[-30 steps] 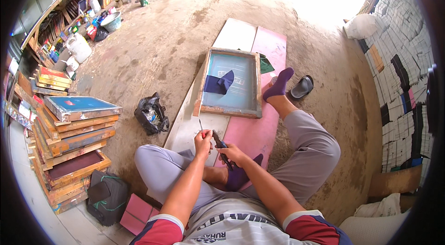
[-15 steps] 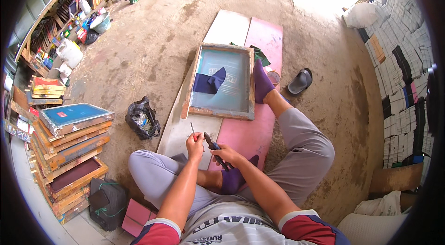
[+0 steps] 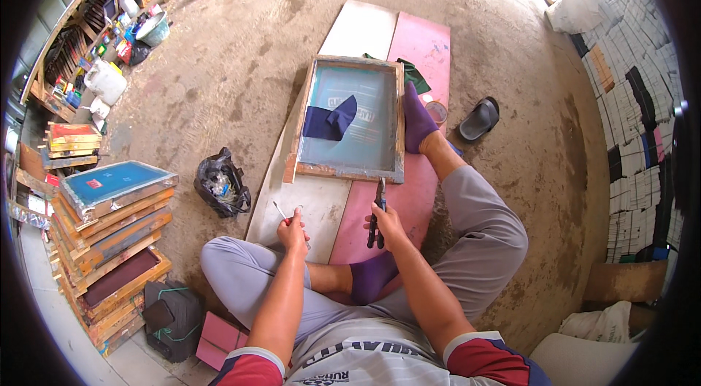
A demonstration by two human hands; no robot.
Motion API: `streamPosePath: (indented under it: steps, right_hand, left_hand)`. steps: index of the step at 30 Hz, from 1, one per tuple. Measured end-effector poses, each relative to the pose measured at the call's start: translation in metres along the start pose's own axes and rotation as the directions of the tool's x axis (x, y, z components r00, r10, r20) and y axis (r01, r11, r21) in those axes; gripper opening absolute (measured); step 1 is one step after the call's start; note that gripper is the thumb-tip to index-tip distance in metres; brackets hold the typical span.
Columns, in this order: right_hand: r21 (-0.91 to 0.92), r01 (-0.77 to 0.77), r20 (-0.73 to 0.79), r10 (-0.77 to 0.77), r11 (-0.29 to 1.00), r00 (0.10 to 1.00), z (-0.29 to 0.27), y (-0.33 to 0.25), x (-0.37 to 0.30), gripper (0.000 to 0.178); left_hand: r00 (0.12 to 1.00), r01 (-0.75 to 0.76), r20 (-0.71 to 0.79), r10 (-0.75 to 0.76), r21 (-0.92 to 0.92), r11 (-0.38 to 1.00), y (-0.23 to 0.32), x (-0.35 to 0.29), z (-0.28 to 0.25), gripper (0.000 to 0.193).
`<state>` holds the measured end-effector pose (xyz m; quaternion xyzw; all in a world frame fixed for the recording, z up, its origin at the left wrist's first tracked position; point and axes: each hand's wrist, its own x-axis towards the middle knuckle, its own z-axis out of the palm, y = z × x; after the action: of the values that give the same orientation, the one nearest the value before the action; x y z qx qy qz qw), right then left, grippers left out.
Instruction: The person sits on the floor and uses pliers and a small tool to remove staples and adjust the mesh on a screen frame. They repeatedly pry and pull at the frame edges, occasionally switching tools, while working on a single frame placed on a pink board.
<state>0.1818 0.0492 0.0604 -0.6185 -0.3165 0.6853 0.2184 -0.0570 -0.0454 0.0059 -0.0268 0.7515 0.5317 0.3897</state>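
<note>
My left hand is closed around a screwdriver with a red handle, its thin metal shaft slanting up and left above the white board. In my right hand is a pair of pliers with dark handles, jaws pointing away from me at the near edge of a screen printing frame. Whether the jaws touch the wood cannot be made out. The frame has worn wooden sides and blue-green mesh, with a folded navy cloth lying on it.
White and pink boards lie under the frame. My socked foot rests by its right side, near a round tin, green cloth and a sandal. A black plastic bag and stacked frames stand left.
My hands have moved apart: the left slightly down and left with the screwdriver, the right outward and forward with the pliers, whose jaws are now at the frame's near edge.
</note>
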Motion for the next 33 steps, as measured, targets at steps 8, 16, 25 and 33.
streamPosePath:
  steps: [8,16,25,33]
  right_hand:
    - [-0.053,-0.036,0.042,0.038,0.998,0.998,0.004,-0.004,0.006,0.044]
    - [-0.049,0.014,-0.057,-0.017,0.999,0.998,0.030,0.004,0.027,0.040]
    - [-0.056,0.034,-0.227,-0.046,0.998,0.973,0.069,0.004,0.040,0.028]
    - [-0.110,0.012,-0.397,-0.055,0.994,0.916,0.080,0.014,0.052,0.023]
  left_hand:
    - [0.991,-0.081,0.105,0.080,0.002,0.997,-0.002,-0.015,0.012,0.032]
    - [0.985,-0.088,0.141,0.095,-0.054,0.995,-0.001,-0.014,0.020,0.029]
    - [0.982,-0.080,0.165,0.088,-0.054,0.995,0.000,-0.016,0.023,0.027]
    - [0.975,-0.063,0.210,0.072,-0.047,0.997,0.001,-0.023,0.020,0.025]
